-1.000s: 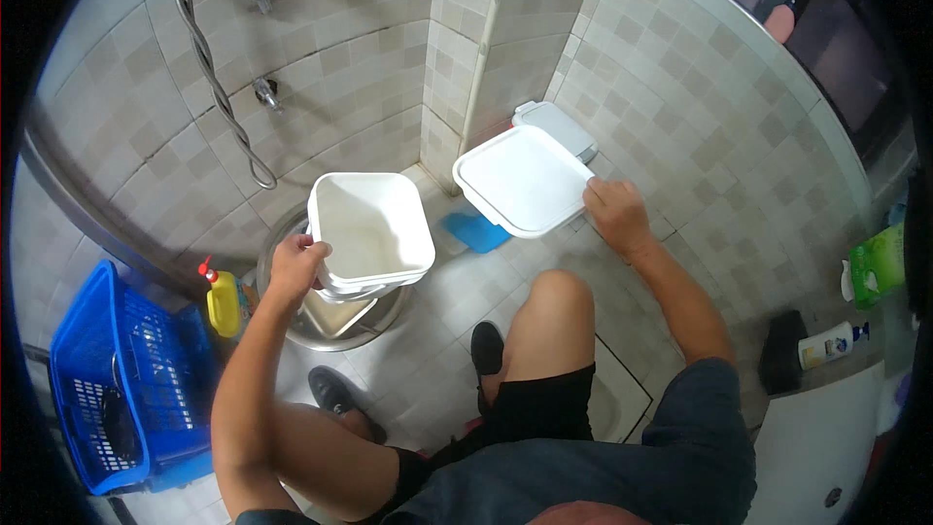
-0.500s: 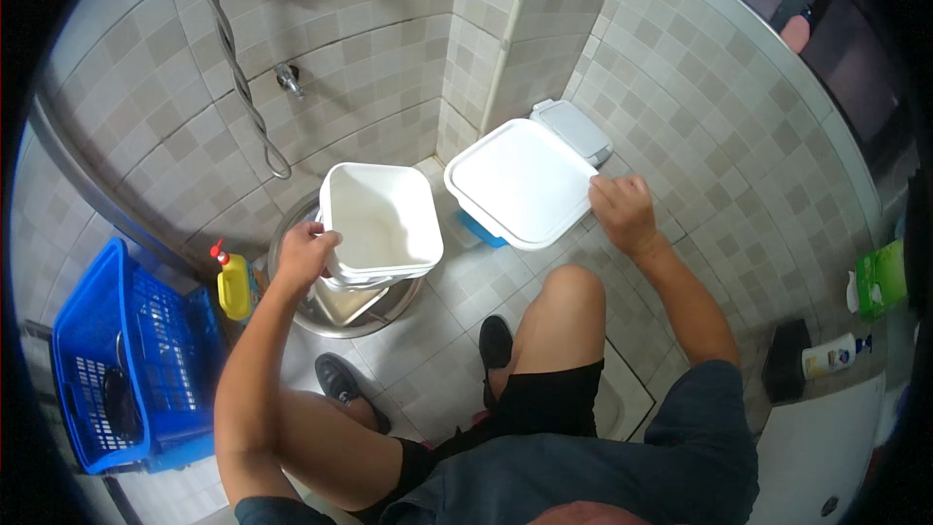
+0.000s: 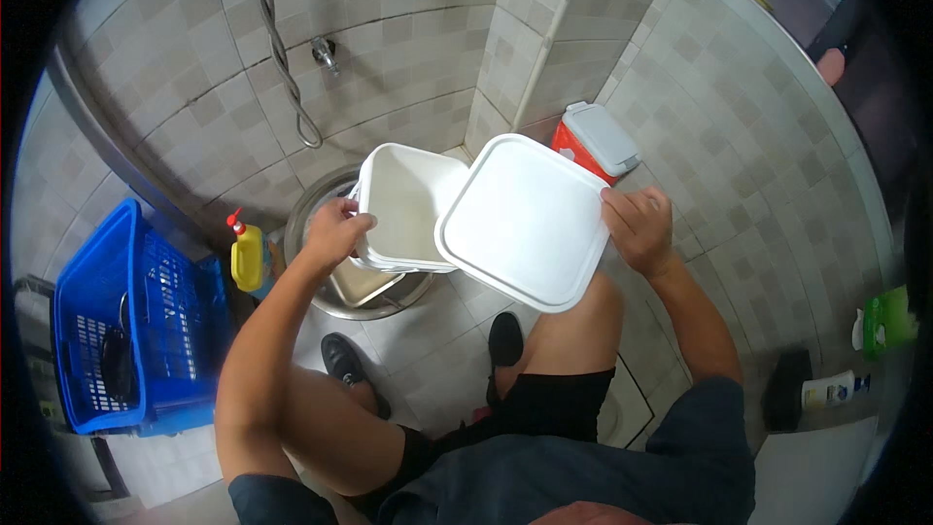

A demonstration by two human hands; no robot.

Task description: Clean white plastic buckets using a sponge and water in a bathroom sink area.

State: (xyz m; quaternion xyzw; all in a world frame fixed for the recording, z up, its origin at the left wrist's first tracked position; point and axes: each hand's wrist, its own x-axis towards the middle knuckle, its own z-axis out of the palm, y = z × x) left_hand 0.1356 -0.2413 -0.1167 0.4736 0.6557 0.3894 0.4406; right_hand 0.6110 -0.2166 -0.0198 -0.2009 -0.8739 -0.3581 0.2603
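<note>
My left hand [image 3: 337,231] grips the left rim of a white square bucket [image 3: 406,204], thumb inside the wall. The bucket's mouth faces up and its inside looks bare. It is held over a round metal basin [image 3: 303,224] on the floor, where another pale lid or shallow tray [image 3: 362,284] lies partly hidden. My right hand [image 3: 641,224] pinches the right corner of a white square lid [image 3: 530,224] with rounded corners. The lid is tilted, and its left edge overlaps the bucket's right rim in the picture; whether they touch I cannot tell.
A blue plastic basket [image 3: 136,331] stands at the left, beside a yellow bottle with a red pump [image 3: 249,258]. Against the far wall sits a red box with a grey lid [image 3: 595,144]. A shower hose [image 3: 277,49] hangs near a wall tap [image 3: 326,54]. Toiletries line the right side.
The lid has come left and nearer, now overlapping the bucket's right side. The bucket has shifted slightly right and up in the view. The red box has come out from behind the lid.
</note>
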